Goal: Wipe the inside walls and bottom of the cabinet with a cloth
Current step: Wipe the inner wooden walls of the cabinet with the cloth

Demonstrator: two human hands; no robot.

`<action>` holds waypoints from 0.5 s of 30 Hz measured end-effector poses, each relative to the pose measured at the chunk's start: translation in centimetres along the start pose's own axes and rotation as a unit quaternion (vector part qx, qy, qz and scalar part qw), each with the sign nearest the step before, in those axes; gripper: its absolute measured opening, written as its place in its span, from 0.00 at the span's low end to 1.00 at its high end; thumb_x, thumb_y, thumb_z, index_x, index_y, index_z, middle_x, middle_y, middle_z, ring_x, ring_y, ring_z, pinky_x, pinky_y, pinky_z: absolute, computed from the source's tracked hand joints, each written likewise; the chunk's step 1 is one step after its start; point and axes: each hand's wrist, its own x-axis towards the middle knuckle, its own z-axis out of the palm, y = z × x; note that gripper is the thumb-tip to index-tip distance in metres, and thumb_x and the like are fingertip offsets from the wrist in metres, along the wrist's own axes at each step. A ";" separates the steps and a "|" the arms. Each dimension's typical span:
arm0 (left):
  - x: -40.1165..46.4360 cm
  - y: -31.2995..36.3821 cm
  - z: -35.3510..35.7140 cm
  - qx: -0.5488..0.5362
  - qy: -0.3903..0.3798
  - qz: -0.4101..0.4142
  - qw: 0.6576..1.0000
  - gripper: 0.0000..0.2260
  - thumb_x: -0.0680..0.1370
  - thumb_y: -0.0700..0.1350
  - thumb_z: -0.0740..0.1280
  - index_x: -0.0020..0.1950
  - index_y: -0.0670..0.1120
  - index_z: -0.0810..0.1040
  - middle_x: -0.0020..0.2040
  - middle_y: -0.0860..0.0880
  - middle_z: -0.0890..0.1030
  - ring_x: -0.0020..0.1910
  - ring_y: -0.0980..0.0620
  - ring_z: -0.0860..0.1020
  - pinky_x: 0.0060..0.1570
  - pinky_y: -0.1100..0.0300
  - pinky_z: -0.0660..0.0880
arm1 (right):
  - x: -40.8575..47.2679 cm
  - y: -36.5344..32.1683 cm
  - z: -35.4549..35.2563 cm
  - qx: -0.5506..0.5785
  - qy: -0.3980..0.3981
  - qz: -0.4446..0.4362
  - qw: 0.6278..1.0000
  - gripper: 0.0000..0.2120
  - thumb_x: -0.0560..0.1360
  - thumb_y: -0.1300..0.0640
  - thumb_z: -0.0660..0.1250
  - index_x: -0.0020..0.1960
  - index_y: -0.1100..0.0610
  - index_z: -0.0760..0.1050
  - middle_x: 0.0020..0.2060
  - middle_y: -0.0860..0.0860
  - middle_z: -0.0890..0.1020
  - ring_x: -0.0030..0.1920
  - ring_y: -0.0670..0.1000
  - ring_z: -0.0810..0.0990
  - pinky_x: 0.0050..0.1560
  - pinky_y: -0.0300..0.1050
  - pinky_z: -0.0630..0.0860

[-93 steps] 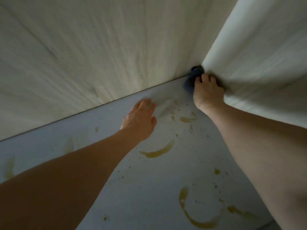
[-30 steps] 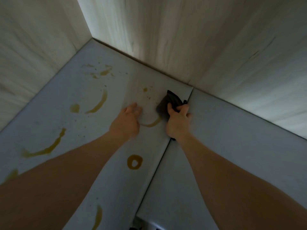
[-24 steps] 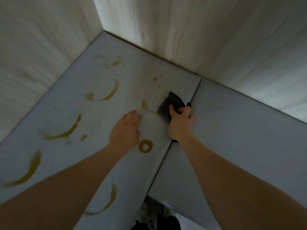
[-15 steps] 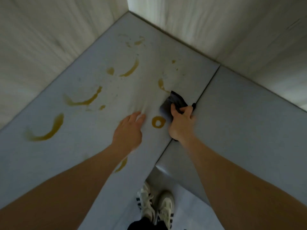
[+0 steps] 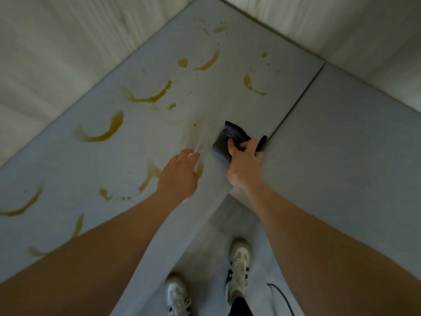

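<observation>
Dragged back along the seam toward the front edge, the dark cloth (image 5: pixel 230 142) sits bunched in my right hand (image 5: pixel 245 166) on the grey cabinet bottom (image 5: pixel 341 156), with the nearest yellow smear (image 5: pixel 199 169) just left, beside my flat, relaxed left hand (image 5: pixel 178 176).

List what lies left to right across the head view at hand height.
Hook-shaped brown stain → left hand flat on the cabinet bottom → dark cloth → right hand gripping it → panel seam.
</observation>
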 end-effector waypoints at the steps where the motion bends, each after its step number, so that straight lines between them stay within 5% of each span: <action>1: -1.0 -0.4 0.1 -0.003 -0.010 -0.005 1.000 0.23 0.79 0.40 0.58 0.75 0.47 0.61 0.73 0.46 0.62 0.68 0.45 0.65 0.65 0.56 0.63 | -0.9 -0.6 0.3 0.007 -0.011 -0.001 1.000 0.32 0.77 0.62 0.60 0.76 0.49 0.51 0.66 0.56 0.54 0.63 0.60 0.60 0.56 0.44 0.62; 6: -5.2 -1.7 -1.4 -0.034 -0.033 -0.038 0.998 0.23 0.80 0.40 0.58 0.75 0.48 0.61 0.72 0.46 0.61 0.68 0.45 0.64 0.63 0.55 0.64 | -4.9 -2.9 0.3 0.076 -0.102 -0.010 0.992 0.28 0.79 0.64 0.57 0.76 0.50 0.55 0.67 0.57 0.57 0.63 0.62 0.63 0.65 0.51 0.63; 8: -6.6 -1.8 -3.0 -0.056 -0.042 -0.055 0.996 0.23 0.80 0.40 0.58 0.75 0.47 0.61 0.72 0.45 0.62 0.68 0.44 0.65 0.64 0.55 0.63 | -6.7 -3.9 -0.8 0.173 -0.126 -0.008 0.977 0.22 0.78 0.66 0.58 0.71 0.57 0.66 0.63 0.61 0.69 0.59 0.64 0.71 0.55 0.50 0.69; 10: -7.9 -1.3 -5.3 -0.088 -0.065 -0.082 0.991 0.22 0.81 0.41 0.57 0.75 0.45 0.59 0.73 0.42 0.62 0.69 0.44 0.64 0.66 0.57 0.62 | -8.5 -5.0 -3.1 0.278 -0.120 0.008 0.953 0.12 0.75 0.68 0.59 0.56 0.63 0.77 0.51 0.63 0.79 0.53 0.63 0.78 0.44 0.48 0.70; 12: -8.9 -0.4 -8.2 -0.114 -0.075 -0.102 0.985 0.22 0.82 0.43 0.56 0.76 0.45 0.59 0.73 0.40 0.62 0.70 0.43 0.65 0.66 0.56 0.62 | -9.9 -6.0 -6.2 0.336 -0.126 0.011 0.933 0.10 0.72 0.71 0.58 0.47 0.64 0.77 0.42 0.61 0.78 0.48 0.60 0.79 0.41 0.47 0.70; 15: -10.2 1.5 -13.7 -0.184 -0.055 -0.136 0.972 0.19 0.83 0.46 0.54 0.74 0.43 0.62 0.70 0.40 0.69 0.67 0.42 0.68 0.61 0.57 0.65 | -12.2 -7.7 -12.0 0.385 -0.128 -0.021 0.914 0.10 0.72 0.73 0.56 0.46 0.65 0.75 0.42 0.61 0.77 0.45 0.58 0.77 0.43 0.47 0.70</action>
